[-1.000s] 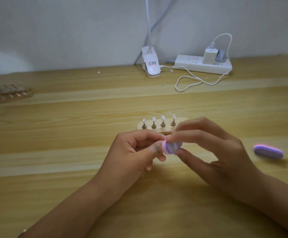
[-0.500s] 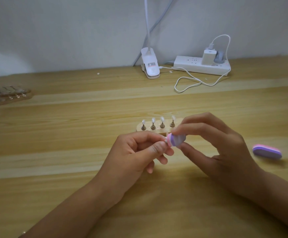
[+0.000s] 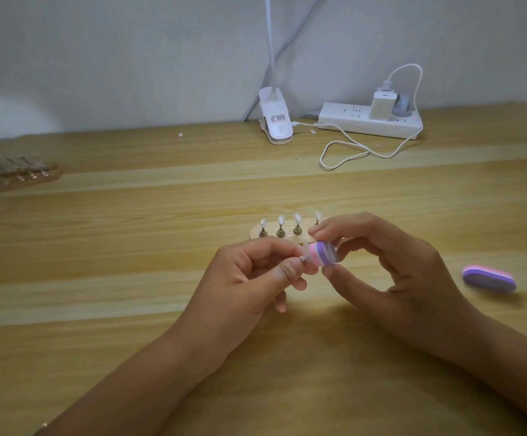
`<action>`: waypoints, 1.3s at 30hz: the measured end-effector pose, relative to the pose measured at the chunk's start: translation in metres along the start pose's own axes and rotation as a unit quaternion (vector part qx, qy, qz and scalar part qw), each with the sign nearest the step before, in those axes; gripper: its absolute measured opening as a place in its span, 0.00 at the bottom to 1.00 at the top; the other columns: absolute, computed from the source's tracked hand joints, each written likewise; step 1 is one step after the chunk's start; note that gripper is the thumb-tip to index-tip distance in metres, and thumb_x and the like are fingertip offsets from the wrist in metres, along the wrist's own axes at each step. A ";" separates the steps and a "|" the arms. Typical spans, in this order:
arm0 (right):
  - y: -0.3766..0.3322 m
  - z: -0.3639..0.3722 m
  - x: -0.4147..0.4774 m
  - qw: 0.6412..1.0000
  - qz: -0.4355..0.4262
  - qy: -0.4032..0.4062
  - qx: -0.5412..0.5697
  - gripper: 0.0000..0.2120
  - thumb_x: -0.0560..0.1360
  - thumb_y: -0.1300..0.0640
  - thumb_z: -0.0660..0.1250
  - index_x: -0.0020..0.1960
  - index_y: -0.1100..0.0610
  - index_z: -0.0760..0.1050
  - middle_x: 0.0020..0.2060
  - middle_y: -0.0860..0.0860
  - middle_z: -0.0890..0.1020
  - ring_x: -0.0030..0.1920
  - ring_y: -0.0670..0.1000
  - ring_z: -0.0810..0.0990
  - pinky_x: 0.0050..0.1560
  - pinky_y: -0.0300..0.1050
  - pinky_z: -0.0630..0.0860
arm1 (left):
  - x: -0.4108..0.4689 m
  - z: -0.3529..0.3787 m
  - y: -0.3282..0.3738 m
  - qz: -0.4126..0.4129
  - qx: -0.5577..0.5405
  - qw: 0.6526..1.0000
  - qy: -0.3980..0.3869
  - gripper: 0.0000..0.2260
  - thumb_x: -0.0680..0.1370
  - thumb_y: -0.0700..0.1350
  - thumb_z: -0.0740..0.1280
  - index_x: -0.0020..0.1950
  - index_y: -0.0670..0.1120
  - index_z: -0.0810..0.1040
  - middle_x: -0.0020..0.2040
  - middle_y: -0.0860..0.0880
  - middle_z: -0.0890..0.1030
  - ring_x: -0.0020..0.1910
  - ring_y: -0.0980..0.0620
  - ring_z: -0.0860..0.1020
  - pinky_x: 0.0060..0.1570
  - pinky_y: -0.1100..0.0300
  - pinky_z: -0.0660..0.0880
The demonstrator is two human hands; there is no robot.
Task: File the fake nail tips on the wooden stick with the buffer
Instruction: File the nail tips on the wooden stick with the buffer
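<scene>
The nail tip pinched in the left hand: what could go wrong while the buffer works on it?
1. The left hand pinches the nail tip only by its small base; pressure from the buffer could twist it or flick it out.
2. The right hand works just in front of the wooden stick, where four tips stand upright; a wide stroke might knock them over.
3. The buffer lies close to the left fingertips, so it may scrape skin.

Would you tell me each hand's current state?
Left hand: pinches the metal peg of a clear nail tip.
Right hand: pinches the pink-and-purple foam buffer.
</scene>
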State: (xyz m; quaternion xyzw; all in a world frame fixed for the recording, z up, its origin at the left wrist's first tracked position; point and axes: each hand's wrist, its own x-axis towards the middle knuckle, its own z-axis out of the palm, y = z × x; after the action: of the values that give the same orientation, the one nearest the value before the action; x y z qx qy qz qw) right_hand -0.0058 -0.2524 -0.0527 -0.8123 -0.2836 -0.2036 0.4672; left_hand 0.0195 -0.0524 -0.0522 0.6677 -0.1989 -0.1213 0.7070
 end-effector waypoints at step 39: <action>0.002 -0.008 0.000 0.988 -0.035 -0.029 -0.146 0.09 0.77 0.54 0.69 0.51 0.59 0.83 0.36 0.51 0.76 0.39 0.51 0.73 0.42 0.41 0.71 | -0.003 -0.001 -0.002 0.027 0.107 0.994 -0.011 0.04 0.74 0.47 0.71 0.45 0.50 0.85 0.42 0.47 0.85 0.40 0.50 0.80 0.33 0.64 0.73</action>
State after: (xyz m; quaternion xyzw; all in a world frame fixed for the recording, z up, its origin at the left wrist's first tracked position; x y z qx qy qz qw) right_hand -0.0048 -0.2604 -0.0500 -0.8669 -0.2927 -0.2354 0.3277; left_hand 0.0174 -0.0507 -0.0542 0.7327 -0.2367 -0.0877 0.6321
